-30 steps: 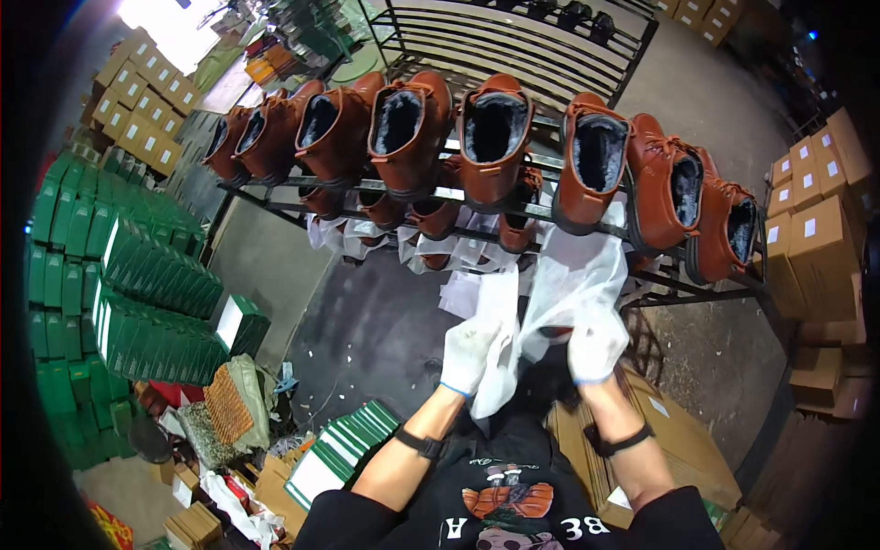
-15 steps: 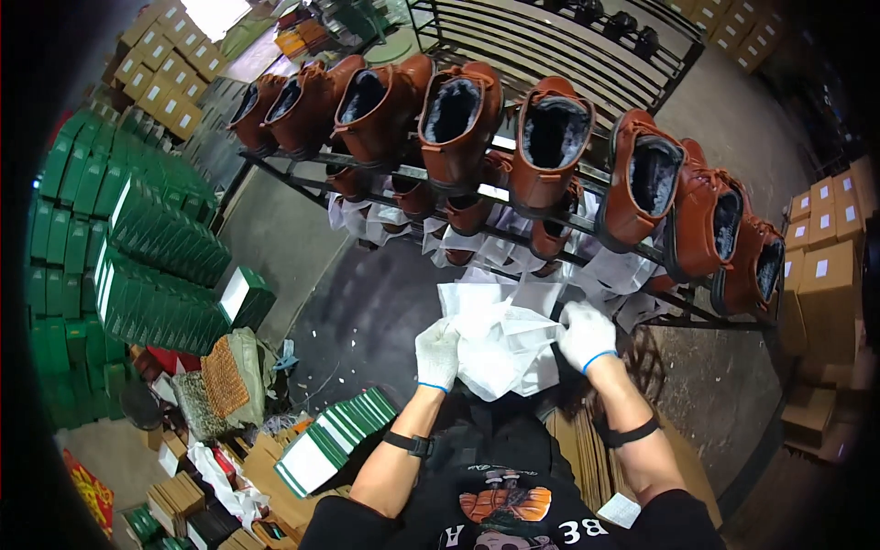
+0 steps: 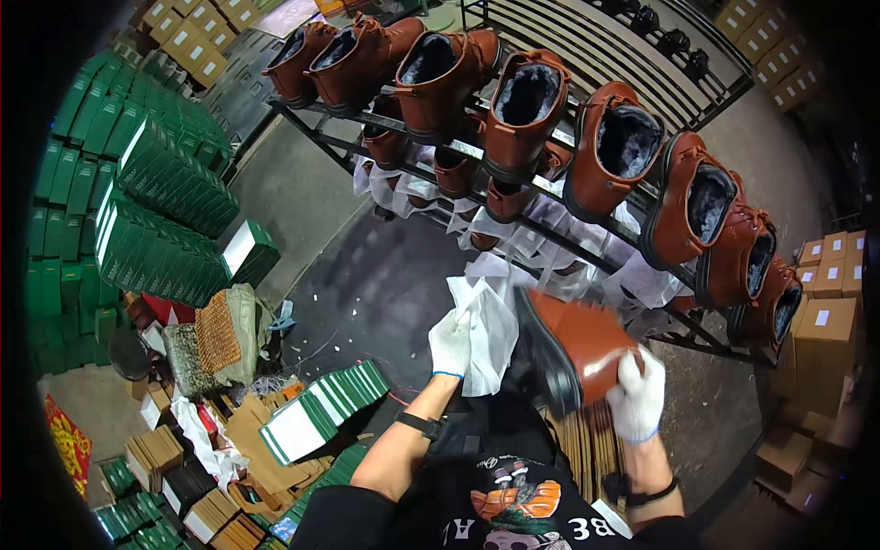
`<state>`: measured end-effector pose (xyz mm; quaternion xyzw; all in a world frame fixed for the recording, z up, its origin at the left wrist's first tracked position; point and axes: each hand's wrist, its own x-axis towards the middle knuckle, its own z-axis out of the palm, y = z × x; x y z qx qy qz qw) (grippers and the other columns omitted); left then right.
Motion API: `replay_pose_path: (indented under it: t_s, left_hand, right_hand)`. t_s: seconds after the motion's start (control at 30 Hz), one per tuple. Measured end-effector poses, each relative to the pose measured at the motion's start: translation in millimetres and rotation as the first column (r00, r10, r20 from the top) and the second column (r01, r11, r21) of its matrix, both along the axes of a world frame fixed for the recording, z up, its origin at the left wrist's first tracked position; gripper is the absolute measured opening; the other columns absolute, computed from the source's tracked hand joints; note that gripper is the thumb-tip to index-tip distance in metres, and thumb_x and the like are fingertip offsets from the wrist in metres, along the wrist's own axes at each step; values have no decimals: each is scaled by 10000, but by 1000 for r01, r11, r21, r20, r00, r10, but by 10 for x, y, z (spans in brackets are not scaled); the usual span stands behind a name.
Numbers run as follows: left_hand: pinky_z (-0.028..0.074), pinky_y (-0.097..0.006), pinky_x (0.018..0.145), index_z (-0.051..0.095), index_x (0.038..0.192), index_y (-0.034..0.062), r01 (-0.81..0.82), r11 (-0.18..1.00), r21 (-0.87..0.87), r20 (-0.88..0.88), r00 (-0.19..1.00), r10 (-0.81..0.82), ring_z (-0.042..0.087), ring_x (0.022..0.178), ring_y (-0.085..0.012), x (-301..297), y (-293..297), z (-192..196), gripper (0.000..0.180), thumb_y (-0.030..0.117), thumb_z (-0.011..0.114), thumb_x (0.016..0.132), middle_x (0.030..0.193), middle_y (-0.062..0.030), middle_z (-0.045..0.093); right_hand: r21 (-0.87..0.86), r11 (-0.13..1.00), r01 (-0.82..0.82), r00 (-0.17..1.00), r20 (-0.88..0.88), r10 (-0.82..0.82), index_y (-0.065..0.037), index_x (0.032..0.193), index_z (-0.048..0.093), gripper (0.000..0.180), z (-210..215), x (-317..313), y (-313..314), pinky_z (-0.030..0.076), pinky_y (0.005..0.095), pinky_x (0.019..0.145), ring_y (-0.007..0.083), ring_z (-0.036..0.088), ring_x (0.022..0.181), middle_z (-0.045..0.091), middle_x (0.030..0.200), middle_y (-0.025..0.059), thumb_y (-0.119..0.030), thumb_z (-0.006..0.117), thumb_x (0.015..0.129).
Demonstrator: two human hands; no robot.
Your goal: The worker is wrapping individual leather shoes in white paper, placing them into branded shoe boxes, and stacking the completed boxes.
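My left hand (image 3: 449,345), in a white glove, is closed on a crumpled sheet of white wrapping paper (image 3: 489,341) in front of my chest. In my right hand (image 3: 637,394), also gloved, is a brown leather shoe (image 3: 587,337) with a thick black sole. The shoe is tilted, its sole toward the paper, and slightly smeared by motion. My right fingers are against one end of it. Just beyond stands a black metal rack (image 3: 683,312), whose top row carries several brown fur-lined lace-up shoes (image 3: 524,108).
White paper (image 3: 651,280) hangs around shoes on the lower rack. Green shoe boxes (image 3: 165,252) are stacked at left, with more green boxes (image 3: 325,412) near my left forearm. Cardboard cartons (image 3: 825,335) stand at right. Flattened cardboard (image 3: 591,454) lies beside my right arm.
The brown shoe has come into my right hand, which held the paper's right side before. The paper now hangs from my left hand alone. The view has shifted, moving the rack rightward.
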<state>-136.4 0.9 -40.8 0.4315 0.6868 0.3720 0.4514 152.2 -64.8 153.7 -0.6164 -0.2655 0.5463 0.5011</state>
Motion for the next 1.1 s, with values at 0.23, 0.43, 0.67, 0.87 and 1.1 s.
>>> replay_pose_path:
  t_s: [0.23,0.43,0.67,0.87,1.1]
  left_hand:
    - [561,-301,871,763,1241,-52,166,983,78,71,983,-171,691,968,-96,13,-79,280,266,137,639,1101,1037,-110,803]
    - [581,-307,835,778,1262,13,439,898,36,-56,898,-436,772,894,-173,216,195,954,237,124,661,1088,1019,-213,790]
    - [601,-469,769,801,1222,64,548,833,74,-158,831,-533,738,923,-490,111,158,1243,271,261,687,1074,1003,-303,729]
    - [520,-259,728,817,1131,-26,382,923,-44,365,866,-341,619,819,-57,39,118,1447,238,183,735,1054,886,7,735]
    - [470,-258,645,784,1076,6,-157,972,-177,618,751,234,594,751,-75,101,206,447,219,212,712,1071,881,24,682]
  right_hand:
    - [-129,635,-761,421,647,636,-49,940,770,267,-162,-573,153,569,416,626,244,731,718,722,824,126,-289,681,1017]
    - [-6,594,-805,337,819,465,-118,866,744,270,-274,-633,267,589,472,685,349,730,767,705,828,101,-355,686,982]
    - [-20,968,-251,899,365,241,-40,857,731,301,-549,-693,130,563,464,701,382,720,773,700,797,147,-313,712,983]
    - [184,966,-181,733,680,8,25,970,744,144,-547,-788,138,540,423,724,381,699,792,702,873,194,-116,719,976]
    - [314,940,-135,275,923,-269,2,1158,756,227,-1229,-96,922,583,496,842,435,717,938,739,1043,239,-139,739,981]
